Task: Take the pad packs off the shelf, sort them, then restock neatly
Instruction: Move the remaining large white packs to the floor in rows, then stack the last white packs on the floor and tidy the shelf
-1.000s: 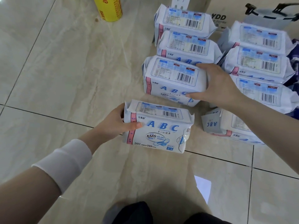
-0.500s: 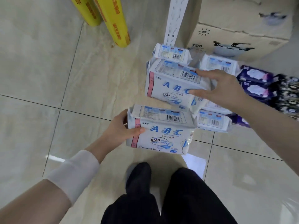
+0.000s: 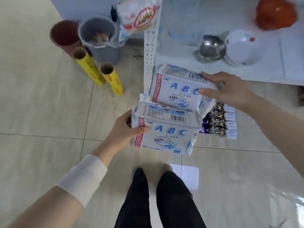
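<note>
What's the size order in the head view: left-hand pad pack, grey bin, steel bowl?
1. Left-hand pad pack, though it is nearest the camera, which flatters it.
2. Grey bin.
3. Steel bowl.

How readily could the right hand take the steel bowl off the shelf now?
Not readily: the right hand grips a pad pack, though the path to the steel bowl looks open.

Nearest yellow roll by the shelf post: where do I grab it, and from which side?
Wrap the nearer yellow roll around its upper body, just under the open cardboard core, coming from its right. It stands on end, round and slim, and the second roll and grey bin crowd its left and rear.
</note>
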A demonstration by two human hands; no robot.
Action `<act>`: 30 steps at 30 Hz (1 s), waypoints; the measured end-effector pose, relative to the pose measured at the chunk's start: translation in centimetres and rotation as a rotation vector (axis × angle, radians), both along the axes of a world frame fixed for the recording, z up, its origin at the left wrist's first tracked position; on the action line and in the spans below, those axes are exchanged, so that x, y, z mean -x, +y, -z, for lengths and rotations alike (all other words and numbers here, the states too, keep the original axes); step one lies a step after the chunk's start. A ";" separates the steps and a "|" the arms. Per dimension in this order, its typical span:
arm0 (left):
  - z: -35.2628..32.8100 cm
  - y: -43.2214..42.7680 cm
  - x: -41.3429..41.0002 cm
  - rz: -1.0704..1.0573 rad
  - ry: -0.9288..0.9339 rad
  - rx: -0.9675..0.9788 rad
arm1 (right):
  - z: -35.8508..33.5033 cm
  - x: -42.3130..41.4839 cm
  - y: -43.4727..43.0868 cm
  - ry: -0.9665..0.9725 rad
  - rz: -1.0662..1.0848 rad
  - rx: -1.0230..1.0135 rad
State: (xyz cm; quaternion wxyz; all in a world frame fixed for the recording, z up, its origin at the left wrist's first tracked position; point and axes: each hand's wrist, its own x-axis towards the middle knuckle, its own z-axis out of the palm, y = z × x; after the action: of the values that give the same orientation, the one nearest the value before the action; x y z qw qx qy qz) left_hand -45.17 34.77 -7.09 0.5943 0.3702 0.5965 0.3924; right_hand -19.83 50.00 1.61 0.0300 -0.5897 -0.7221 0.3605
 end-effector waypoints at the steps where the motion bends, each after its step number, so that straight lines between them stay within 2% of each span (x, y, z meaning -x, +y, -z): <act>1: -2.1 0.3 -0.3 0.006 0.005 -0.024 | -2.1 -0.5 -0.3 0.022 0.023 -0.018; 6: -10.3 1.2 -1.9 0.025 0.010 -0.108 | -9.8 -3.0 -1.4 0.082 0.086 -0.119; 10: -14.2 3.2 -3.5 0.027 0.042 -0.173 | -14.2 -5.7 -0.9 0.095 0.110 -0.195; 17: -20.9 9.3 -7.7 0.024 0.099 -0.275 | -21.6 -11.7 4.5 0.113 0.099 -0.305; 22: -24.3 15.2 -11.6 -0.030 0.132 -0.342 | -23.9 -14.9 11.2 0.222 0.088 -0.408; 27: -26.6 19.6 -13.8 -0.115 0.154 -0.391 | -25.0 -16.4 17.0 0.250 0.032 -0.399; 30: -27.9 21.9 -14.1 -0.131 0.160 -0.412 | -25.6 -16.4 20.0 0.319 0.029 -0.322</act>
State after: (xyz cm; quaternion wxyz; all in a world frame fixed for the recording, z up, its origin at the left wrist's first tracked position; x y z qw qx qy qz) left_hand -31.09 56.64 20.80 0.4302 0.4742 0.5717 0.5131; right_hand -3.46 69.96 27.20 0.2429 -0.5231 -0.7479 0.3288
